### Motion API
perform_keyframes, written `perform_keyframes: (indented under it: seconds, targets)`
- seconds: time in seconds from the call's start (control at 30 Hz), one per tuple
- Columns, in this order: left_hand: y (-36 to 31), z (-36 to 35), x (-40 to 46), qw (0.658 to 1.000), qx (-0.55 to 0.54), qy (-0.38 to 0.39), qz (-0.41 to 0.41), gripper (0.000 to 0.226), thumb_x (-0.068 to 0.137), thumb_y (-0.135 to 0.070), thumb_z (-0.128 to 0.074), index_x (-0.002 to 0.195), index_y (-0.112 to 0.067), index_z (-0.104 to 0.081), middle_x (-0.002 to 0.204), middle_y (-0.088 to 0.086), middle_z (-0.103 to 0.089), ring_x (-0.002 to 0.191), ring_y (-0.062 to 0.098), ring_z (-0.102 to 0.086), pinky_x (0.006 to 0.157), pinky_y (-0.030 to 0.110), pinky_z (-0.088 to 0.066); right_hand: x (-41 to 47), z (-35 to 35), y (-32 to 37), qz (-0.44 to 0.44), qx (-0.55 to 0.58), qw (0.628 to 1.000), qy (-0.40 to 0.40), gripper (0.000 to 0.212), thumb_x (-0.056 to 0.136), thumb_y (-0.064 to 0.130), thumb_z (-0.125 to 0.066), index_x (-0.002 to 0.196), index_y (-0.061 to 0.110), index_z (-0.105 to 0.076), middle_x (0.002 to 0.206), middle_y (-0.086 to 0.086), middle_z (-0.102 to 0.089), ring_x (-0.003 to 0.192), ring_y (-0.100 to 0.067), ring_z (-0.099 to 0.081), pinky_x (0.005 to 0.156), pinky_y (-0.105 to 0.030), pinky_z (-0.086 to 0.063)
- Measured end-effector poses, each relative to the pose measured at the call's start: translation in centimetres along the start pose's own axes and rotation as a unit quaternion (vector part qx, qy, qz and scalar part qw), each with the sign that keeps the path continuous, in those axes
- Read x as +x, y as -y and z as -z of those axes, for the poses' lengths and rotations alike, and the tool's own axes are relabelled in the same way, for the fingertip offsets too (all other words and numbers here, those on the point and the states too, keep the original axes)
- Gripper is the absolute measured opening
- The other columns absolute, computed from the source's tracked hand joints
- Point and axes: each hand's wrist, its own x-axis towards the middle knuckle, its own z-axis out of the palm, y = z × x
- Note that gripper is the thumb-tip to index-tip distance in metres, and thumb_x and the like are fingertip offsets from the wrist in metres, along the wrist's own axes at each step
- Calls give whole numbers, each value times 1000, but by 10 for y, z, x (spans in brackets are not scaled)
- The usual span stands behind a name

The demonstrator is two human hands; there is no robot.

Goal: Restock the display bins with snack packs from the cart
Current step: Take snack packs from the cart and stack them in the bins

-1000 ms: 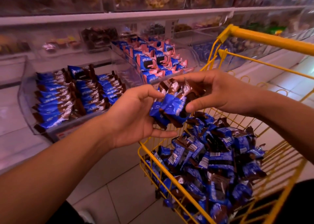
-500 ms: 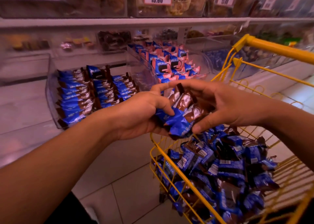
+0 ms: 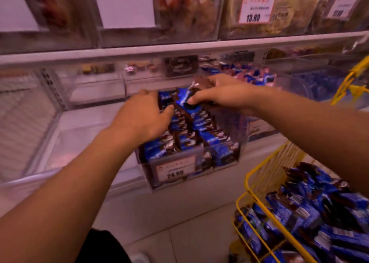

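A clear display bin on the lower shelf holds rows of blue-and-brown snack packs. My right hand grips a bunch of the same packs over the back of the bin. My left hand lies on the packs at the bin's left side, fingers curled onto them. The yellow cart at the lower right is heaped with more blue snack packs.
A price tag reading 24.80 is on the bin's front. Clear bins stand to the left, a bin of pink-and-blue packs behind. An upper shelf carries bagged goods and a 13.80 tag.
Both hands have moved from above the cart to the display bin, carrying the bunch of packs. The view has swung left, so the bin is now in the centre.
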Motion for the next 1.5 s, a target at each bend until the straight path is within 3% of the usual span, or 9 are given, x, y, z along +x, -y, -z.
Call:
perform_keyframes:
  seconds: [0.3, 0.43, 0.53, 0.77, 1.0, 1.1, 1.17, 1.37, 1.5]
  targets:
    - [1, -20, 7, 945, 265, 187, -40, 69, 99, -58, -9, 150, -18, -34, 152, 11, -40, 134, 29, -44, 99, 44, -37, 101, -49, -37, -38, -21, 999, 2, 40, 73, 25, -87, 105, 19, -64, 99, 6, -69, 89, -9, -67, 73, -22, -49]
    - [-1, -17, 7, 927, 297, 221, -60, 68, 100, -55, -5, 154, -18, -23, 155, 11, -34, 136, 29, -41, 97, 45, -38, 114, -46, -47, 3, -375, 923, 83, 100, 79, 55, -74, 155, 13, -23, 157, -9, -30, 141, -28, -34, 110, -27, -31]
    - [-3, -18, 6, 922, 303, 232, -62, 66, 101, -55, -5, 156, -20, -17, 158, 10, -29, 140, 29, -35, 102, 46, -36, 117, -44, -49, -42, -474, 874, 95, 120, 76, 72, -63, 158, 9, -2, 165, -12, -7, 149, -33, -15, 121, -41, -20]
    - [-6, -17, 5, 913, 314, 255, -61, 62, 102, -55, -5, 157, -27, -5, 162, 7, -22, 147, 30, -24, 108, 48, -31, 108, -45, -40, -83, -208, 974, 42, 78, 65, 26, -91, 132, 17, -52, 128, 0, -60, 116, -21, -57, 101, -40, -48]
    - [-5, -16, 5, 922, 302, 240, -30, 72, 99, -60, -7, 155, -16, -21, 156, 12, -33, 140, 30, -36, 105, 44, -35, 107, -71, -38, -172, 64, 983, 24, 26, 74, -14, -50, 87, 7, -56, 97, -15, -61, 95, -31, -63, 85, -42, -56]
    - [-8, -17, 6, 919, 306, 248, -37, 70, 101, -59, -9, 156, -17, -17, 157, 11, -31, 140, 29, -36, 105, 45, -36, 108, -82, -29, -183, -36, 982, 30, 46, 78, 2, -54, 123, 9, -50, 111, -16, -59, 106, -32, -59, 69, -34, -49]
    - [-7, -20, 8, 923, 294, 247, -27, 70, 100, -60, -10, 155, -18, -21, 155, 10, -35, 139, 28, -39, 105, 44, -36, 110, -85, -26, -180, -122, 976, 31, 81, 84, 10, -56, 154, 6, -14, 131, -17, -52, 112, -28, -53, 60, -28, -38]
    - [-11, -14, 7, 957, 234, 169, -28, 50, 101, -55, -29, 122, -20, -58, 125, 9, -61, 112, 31, -58, 84, 41, -41, 69, -32, -3, -35, -249, 968, -11, 57, 88, 20, -59, 141, 9, -41, 123, -5, -58, 101, -20, -56, 81, -28, -45]
    - [-33, -3, -7, 993, 39, -41, -101, 35, 96, -48, -45, 91, -19, -63, 93, 14, -69, 86, 39, -63, 69, 40, -48, -40, 35, 6, 193, -327, 924, -56, 38, 76, 16, -53, 109, 17, -72, 95, 2, -73, 85, -4, -65, 75, -11, -47]
